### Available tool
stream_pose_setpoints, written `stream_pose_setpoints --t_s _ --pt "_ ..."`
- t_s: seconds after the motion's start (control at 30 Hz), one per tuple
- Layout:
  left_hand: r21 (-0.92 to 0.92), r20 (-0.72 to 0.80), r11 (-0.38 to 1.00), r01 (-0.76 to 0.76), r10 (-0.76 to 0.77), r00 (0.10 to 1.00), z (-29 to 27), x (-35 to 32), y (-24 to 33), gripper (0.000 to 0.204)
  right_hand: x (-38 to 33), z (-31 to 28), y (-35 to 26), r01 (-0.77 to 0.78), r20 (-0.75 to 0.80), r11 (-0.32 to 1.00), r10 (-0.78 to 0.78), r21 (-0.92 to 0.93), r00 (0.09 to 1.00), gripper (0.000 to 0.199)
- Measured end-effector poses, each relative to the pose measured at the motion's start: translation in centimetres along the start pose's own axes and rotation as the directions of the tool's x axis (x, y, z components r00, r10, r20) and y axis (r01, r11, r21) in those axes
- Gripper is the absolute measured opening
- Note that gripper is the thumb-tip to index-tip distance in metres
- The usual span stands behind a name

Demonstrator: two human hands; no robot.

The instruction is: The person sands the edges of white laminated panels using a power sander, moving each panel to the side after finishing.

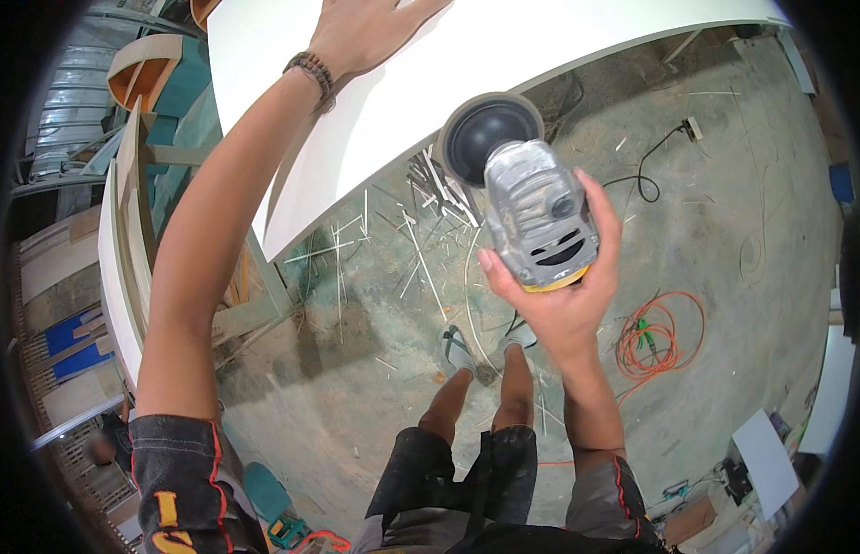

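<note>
Head view: looking straight down; white panel [504, 55] taken as landmark.
Left hand: left hand [361, 32] flat on top of white panel, palm down, fingers spread and released, gripping nothing; bead bracelet [312, 72] on wrist.
Right hand: right hand [564, 286] clenched around rear body of angle grinder [522, 198], thumb on one side, fingers wrapped on the other.
Tool location: held in air just off near edge of white panel, above floor, not touching panel as far as visible.
Tool axis: long axis running from palm up and away toward panel edge; head end nearest panel, yellow-trimmed tail end seated in palm.
Tool facing: round black backing pad [490, 138] at head end, turned up toward camera, away from panel surface; no disc visibly fitted.
Step in hand: judged as pause between passes, panel steadied, pad being checked or tool being readied.
Next move calls for: judged need to roll wrist so pad faces panel, then bring it level to edge with left hand bracing.
Below panel edge: loose white offcut strips [421, 231] scattered on concrete floor [375, 388].
Right of panel: orange cable coil [656, 337] on floor, well apart; black cord [647, 175] nearer panel.
Left of panel: stacked curved boards [125, 231].
</note>
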State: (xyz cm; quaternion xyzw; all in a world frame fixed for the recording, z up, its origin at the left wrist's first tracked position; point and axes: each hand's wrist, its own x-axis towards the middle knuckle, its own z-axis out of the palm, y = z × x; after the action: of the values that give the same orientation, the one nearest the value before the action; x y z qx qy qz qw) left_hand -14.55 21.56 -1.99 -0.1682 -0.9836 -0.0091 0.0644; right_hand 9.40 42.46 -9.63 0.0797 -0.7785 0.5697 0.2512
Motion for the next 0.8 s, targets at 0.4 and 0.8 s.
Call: stream_pose_setpoints --t_s 0.4,0.8 --pt "-0.036 0.015 0.999 0.004 -0.004 1.000 -1.0 0.1 1.4 0.070 4.2 -3.8 3.1 -0.121 -0.118 0.989 0.131 0.086 0.984 0.090" --pt "0.096 -0.188 0.988 -0.122 0.138 0.972 3.3 1.7 -2.4 0.071 9.5 -8.4 5.3 -0.262 -0.165 0.938 0.302 0.229 0.939 0.085"
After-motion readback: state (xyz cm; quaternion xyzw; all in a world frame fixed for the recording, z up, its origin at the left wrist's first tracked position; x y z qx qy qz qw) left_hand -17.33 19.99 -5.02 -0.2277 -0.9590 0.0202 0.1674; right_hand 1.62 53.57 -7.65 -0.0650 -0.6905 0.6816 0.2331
